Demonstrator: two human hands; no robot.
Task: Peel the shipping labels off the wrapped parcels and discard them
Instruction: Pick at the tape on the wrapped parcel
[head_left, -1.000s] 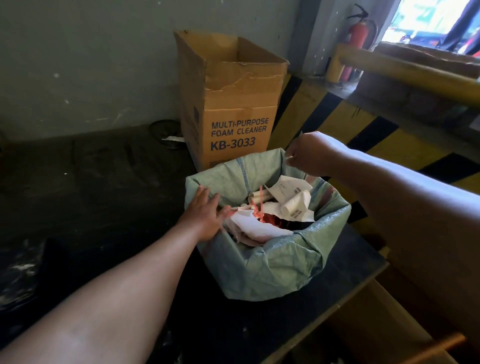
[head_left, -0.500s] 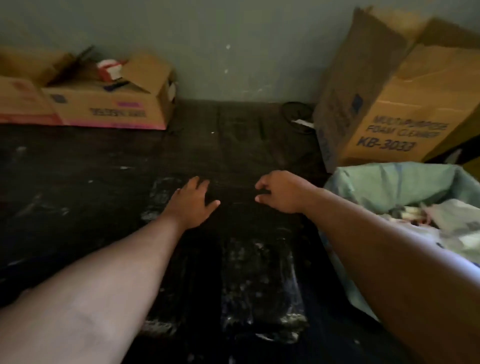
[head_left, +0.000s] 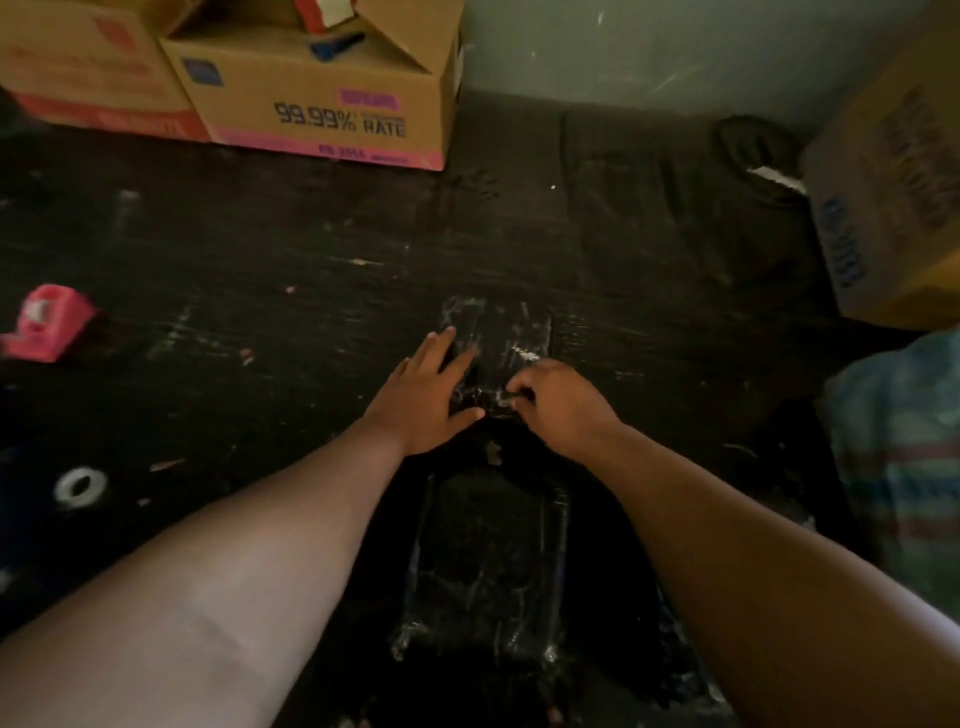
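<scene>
Two hands work on one dark parcel (head_left: 498, 338): the left hand (head_left: 423, 397) lies flat to hold it down, while the right hand (head_left: 558, 402) pinches something small beside it, perhaps a label edge.

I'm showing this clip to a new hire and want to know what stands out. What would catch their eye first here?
Two bare forearms reach to mid-frame, where the left hand presses flat on a black wrapped parcel while the right hand picks at its near edge. Next comes the cardboard box printed "99.99% RATE" at top left, then the pink tape dispenser at the left edge.
</scene>
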